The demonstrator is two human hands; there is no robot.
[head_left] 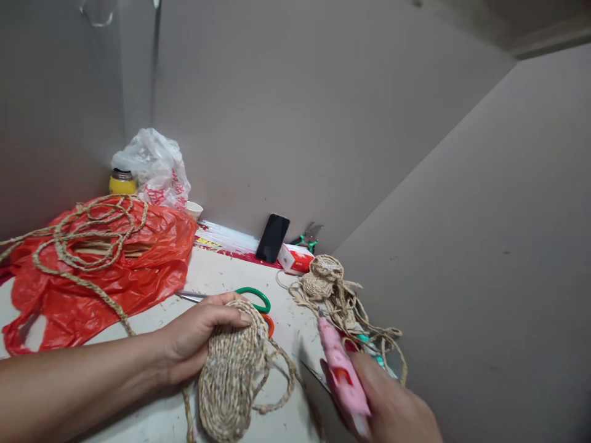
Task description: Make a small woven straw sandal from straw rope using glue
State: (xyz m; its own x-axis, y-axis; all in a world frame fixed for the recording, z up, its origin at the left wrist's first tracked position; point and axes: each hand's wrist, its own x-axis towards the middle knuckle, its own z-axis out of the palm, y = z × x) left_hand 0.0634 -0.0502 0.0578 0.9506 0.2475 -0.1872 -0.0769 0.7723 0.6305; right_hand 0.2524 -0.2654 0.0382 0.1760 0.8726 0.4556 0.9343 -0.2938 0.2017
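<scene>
My left hand grips the upper end of a shoe-sole-shaped piece of coiled straw braid, thumb on its face. A loose tail of braid loops out on its right side. In my right hand is a pink hot glue gun, its nozzle pointing up and away from me, apart from the sole. The right hand is slightly blurred. Behind the sole lie scissors with green and orange handles, partly hidden by the left hand. A metal blade or tip shows near the glue gun.
A red plastic bag with coiled braid lies left. Along the back wall are a clear bag, yellow jar, white cup, white sticks, phone, small box and pruners. Tangled braid sits right.
</scene>
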